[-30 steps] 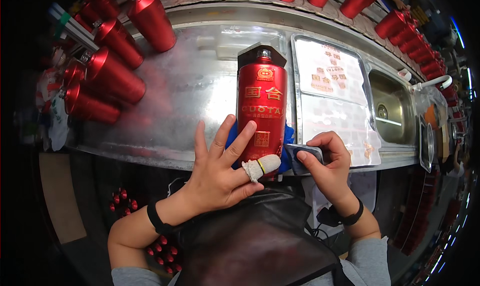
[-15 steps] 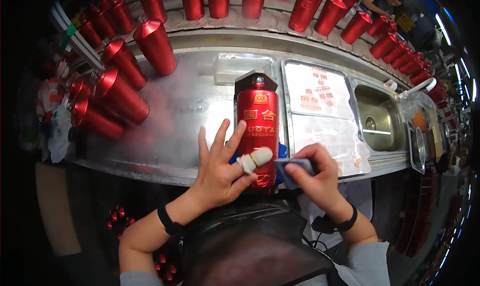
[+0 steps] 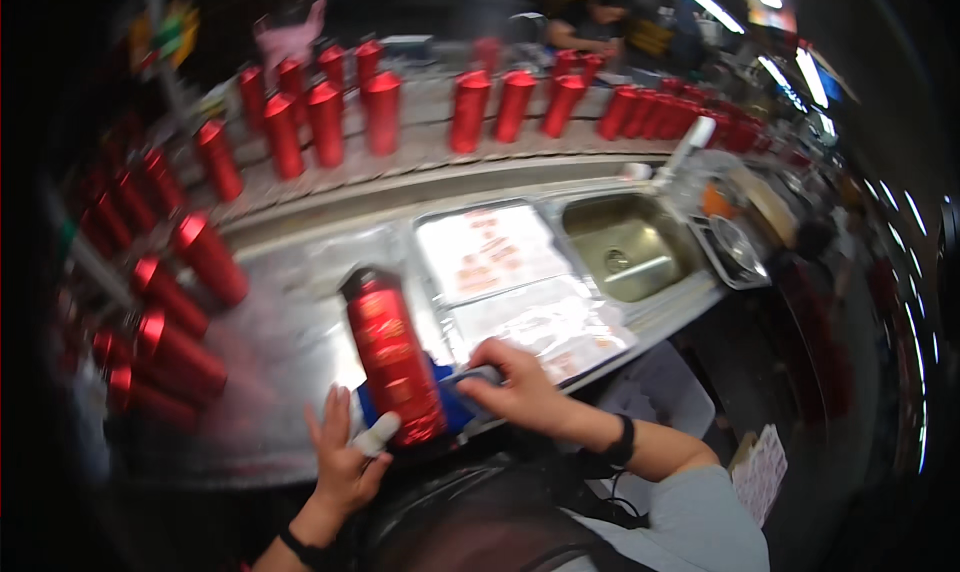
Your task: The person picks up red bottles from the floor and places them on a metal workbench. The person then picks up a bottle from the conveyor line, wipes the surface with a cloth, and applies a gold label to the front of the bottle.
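A shiny red bottle with gold markings lies on its back on the metal worktop, its neck end in a dark holder pointing away from me. Blue cloth shows on both sides under its lower half. My left hand is at the bottle's lower left, fingers apart. One finger, wrapped in a white covering, reaches the bottle's edge near its base. My right hand, just right of the bottle, pinches a flat grey-blue pad. The picture is blurred, so the pad's exact kind cannot be made out.
To the right lies a tray bearing sheets of red-printed labels. Beyond it is a steel sink with a white tap. Red bottles stand at the left, and more line a conveyor behind. Another person works far back.
My view has swung right and up, so the worktop sits lower and further left. My left hand has drawn back toward the bottle's base. The right hand still grips the pad beside the bottle.
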{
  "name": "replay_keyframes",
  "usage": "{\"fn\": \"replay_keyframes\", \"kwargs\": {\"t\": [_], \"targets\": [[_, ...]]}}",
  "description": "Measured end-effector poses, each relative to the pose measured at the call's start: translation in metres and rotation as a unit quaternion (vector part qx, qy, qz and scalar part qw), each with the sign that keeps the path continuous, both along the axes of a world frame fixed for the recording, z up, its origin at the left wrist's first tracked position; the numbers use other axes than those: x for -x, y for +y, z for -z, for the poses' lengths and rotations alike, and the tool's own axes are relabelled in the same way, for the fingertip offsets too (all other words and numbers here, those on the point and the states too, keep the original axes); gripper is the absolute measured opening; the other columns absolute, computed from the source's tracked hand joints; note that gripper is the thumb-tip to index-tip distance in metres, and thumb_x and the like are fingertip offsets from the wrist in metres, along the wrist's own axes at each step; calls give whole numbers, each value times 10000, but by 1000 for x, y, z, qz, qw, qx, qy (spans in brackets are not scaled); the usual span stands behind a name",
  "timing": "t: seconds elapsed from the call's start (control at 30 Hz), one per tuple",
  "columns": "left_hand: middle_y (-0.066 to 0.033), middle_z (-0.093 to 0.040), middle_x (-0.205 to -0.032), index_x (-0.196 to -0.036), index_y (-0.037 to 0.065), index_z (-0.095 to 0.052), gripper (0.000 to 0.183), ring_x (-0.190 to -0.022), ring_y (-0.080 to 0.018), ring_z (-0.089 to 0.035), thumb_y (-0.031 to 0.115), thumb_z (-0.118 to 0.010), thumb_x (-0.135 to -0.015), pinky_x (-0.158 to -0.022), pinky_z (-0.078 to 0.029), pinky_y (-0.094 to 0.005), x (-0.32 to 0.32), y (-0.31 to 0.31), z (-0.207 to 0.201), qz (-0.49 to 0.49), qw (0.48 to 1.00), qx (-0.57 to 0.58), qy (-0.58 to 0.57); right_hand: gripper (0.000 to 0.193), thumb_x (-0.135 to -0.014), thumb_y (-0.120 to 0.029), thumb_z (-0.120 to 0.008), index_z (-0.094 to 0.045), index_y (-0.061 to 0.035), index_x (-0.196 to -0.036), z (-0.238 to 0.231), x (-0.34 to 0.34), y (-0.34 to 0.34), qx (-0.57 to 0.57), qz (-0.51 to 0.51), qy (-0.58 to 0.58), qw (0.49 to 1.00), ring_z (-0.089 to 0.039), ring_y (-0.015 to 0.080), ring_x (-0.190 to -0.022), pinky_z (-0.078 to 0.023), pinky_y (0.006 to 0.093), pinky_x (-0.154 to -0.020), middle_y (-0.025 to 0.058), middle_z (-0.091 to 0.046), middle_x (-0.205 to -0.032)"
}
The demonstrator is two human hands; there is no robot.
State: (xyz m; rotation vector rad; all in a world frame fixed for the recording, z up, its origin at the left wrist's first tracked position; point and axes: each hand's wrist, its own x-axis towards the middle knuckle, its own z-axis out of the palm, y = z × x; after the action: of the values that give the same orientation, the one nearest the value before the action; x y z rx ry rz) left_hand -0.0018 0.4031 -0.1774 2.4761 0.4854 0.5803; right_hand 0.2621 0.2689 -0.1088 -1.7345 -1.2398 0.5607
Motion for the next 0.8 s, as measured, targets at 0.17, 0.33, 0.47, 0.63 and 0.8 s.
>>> {"fn": "replay_keyframes", "kwargs": {"t": [0.17, 0.33, 0.47, 0.63, 0.8], "targets": [[-252, -253, -1560, -1278, 119, -637, 475, -1450, -420, -231, 436, -474, -964, -1136, -12, -643, -31, 23, -27, 1, 998, -47, -44, 195, -845, -115, -662, -584, -15, -994, 11, -1, -6, -23, 5, 106, 994, -608, 198, -849, -481, 317, -784, 121, -624, -898], [-236, -246, -1568, -1362, 73, -555, 512, -1452, -393, -240, 398, -394, -1002, -1154, -24, -610, -71, 46, -64, -9, 994, -9, -112, 174, -873, -150, -660, -611, -44, -1002, 8, -13, -20, 26, 17, 202, 979, -564, 106, -896, -454, 266, -817, 42, -636, -945], [-221, -256, -1571, -1360, 80, -560, 490, -1457, -378, -235, 374, -382, -1011, -1166, -4, -568, -81, 51, -63, 9, 996, -87, -15, 190, -827, -171, -700, -624, -44, -945, 13, -10, -27, -5, 36, 188, 981, -587, 127, -842, -470, 278, -775, 62, -650, -885], [-202, -335, -1541, -1332, 57, -579, 451, -1448, -309, -287, 332, -388, -1030, -1183, -90, -486, -86, 71, -40, -17, 999, -20, -38, 202, -823, -201, -701, -629, -31, -907, 17, -8, -31, -15, 7, 189, 982, -621, 162, -830, -485, 302, -768, 87, -666, -860], [-169, -605, -1290, -1231, -14, -627, 425, -1217, -203, -556, 317, -450, -1031, -1013, -412, -313, -94, 114, -17, -72, 963, 185, -182, 396, -834, -381, -720, -602, -45, -1008, -11, -16, -35, 196, -83, 108, 971, -639, 225, -872, -499, 331, -748, 113, -641, -906]]}}
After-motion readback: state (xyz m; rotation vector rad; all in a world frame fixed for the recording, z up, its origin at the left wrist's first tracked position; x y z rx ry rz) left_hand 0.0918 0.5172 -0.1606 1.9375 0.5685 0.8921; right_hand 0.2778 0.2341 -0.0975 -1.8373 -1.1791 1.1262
